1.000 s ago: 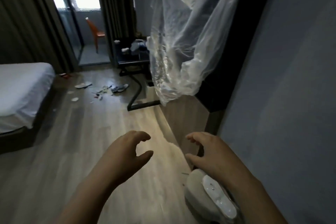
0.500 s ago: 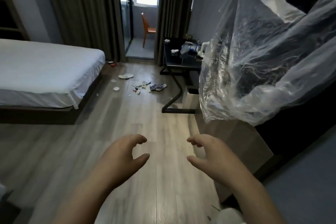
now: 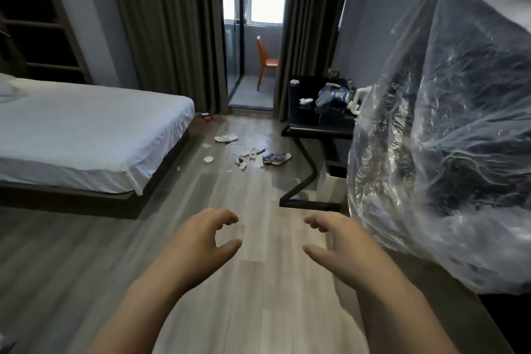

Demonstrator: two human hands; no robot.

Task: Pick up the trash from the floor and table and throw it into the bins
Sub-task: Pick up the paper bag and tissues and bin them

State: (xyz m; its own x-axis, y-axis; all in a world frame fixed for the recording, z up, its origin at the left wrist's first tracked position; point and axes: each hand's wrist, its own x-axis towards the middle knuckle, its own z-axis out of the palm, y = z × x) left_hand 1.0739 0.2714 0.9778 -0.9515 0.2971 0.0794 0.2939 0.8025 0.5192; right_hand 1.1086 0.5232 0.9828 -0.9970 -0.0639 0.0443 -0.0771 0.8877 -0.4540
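Flooring (image 3: pixel 258 310) of grey wood planks runs the length of the room. A clear plastic sheet (image 3: pixel 448 152) hangs crumpled over something dark along the right wall. On the left stands a low bed (image 3: pixel 86 135) with a white sheet. At the far end, grey curtains (image 3: pixel 172 23) frame a glass door, and an orange chair (image 3: pixel 265 60) stands beyond it.

Beside the right curtain stands a black worktop (image 3: pixel 319 131) on an angled leg. On it lies a heap of blue-and-white wrapping (image 3: pixel 334 93), with a crumpled white tissue (image 3: pixel 306 100) just beside it.

Both arms reach forward over the bare planks, well short of the mess. The left hand (image 3: pixel 198 241) and the right hand (image 3: pixel 344 241) each have loosely curled fingers, the thumb apart, and hold nothing.

The floor litter (image 3: pixel 250 156) lies between the bed and the worktop: scraps of white paper and small dark bits. A blue patterned piece (image 3: pixel 277 157) sits to its right and a flat white piece (image 3: pixel 226 138) lies farther back. A small red item (image 3: pixel 207 117) lies by the bed's far corner.
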